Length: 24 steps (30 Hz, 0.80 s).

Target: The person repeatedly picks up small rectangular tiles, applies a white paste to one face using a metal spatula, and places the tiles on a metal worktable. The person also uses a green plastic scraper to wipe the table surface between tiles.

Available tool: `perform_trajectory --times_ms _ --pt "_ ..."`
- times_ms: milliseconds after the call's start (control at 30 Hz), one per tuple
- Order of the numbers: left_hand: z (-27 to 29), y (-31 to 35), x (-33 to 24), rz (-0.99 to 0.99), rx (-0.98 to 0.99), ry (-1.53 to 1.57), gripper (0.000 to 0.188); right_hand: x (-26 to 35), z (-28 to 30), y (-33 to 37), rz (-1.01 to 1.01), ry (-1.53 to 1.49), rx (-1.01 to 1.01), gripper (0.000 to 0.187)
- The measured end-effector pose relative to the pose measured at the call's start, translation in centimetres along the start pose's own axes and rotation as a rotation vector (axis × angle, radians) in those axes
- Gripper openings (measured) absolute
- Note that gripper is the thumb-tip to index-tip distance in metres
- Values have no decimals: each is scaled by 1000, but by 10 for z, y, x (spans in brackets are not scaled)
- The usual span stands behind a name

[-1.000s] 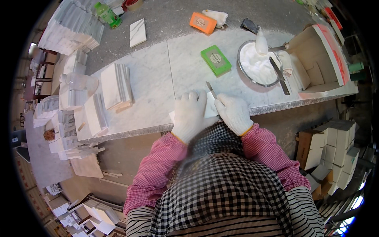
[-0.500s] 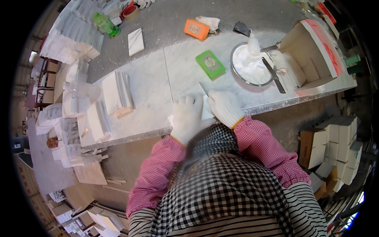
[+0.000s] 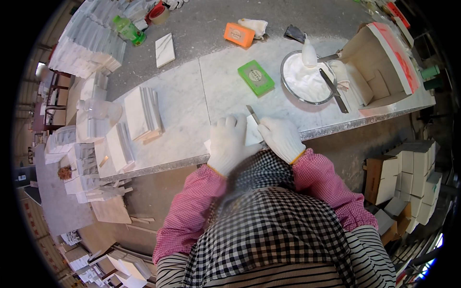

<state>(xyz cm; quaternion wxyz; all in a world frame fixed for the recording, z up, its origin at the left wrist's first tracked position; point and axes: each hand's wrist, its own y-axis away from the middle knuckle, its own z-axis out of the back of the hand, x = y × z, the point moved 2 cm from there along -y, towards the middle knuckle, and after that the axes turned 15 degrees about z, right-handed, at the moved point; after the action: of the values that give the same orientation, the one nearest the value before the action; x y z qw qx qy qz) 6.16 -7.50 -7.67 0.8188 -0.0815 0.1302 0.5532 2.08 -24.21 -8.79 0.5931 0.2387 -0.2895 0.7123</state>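
Observation:
At the near edge of the marble-topped table, a white tile (image 3: pixel 253 133) lies partly under my hands. My gloved left hand (image 3: pixel 229 141) rests flat over its left side, fingers stretched forward. In my gloved right hand (image 3: pixel 282 137), at the tile's right side, is a narrow flat-bladed knife (image 3: pixel 252 114); its blade points forward and left, while its handle is hidden in my fist. Beyond my hands sits a green box-shaped block (image 3: pixel 256 78). To its right stands a metal bowl (image 3: pixel 312 102) of white paste, with a dark-handled spatula (image 3: pixel 333 90) across its rim and a white bottle (image 3: pixel 309 54) in it.
Stacked tiles (image 3: pixel 142 114) stand on the left, with a clear plastic jug (image 3: pixel 93 109) nearby. An orange block (image 3: pixel 239 35) and a single veined tile (image 3: pixel 165 50) lie farther back. An open cardboard box (image 3: pixel 384 72) fills the right end. A green bottle (image 3: pixel 129 30) is at back left.
My right hand has shifted a little right and toward me, taking the knife with it. More of the tile shows between my hands. My left hand has stayed in place.

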Motion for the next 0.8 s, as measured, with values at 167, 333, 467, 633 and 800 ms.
perform_trajectory --times_ms 167,333,467,633,800 --pt "0 -2 -1 -20 -7 21 79 5 -3 -18 16 114 122 25" --pt "1 -1 -1 -30 -28 5 76 5 -9 -23 47 261 149 22" --pt "-1 -1 -1 -24 -57 26 75 12 -4 -17 93 332 257 22" --pt "3 2 -1 -51 -51 35 80 2 6 16 48 285 168 24" --pt "14 10 2 -86 -130 212 81 -6 16 25 -80 200 55 25"
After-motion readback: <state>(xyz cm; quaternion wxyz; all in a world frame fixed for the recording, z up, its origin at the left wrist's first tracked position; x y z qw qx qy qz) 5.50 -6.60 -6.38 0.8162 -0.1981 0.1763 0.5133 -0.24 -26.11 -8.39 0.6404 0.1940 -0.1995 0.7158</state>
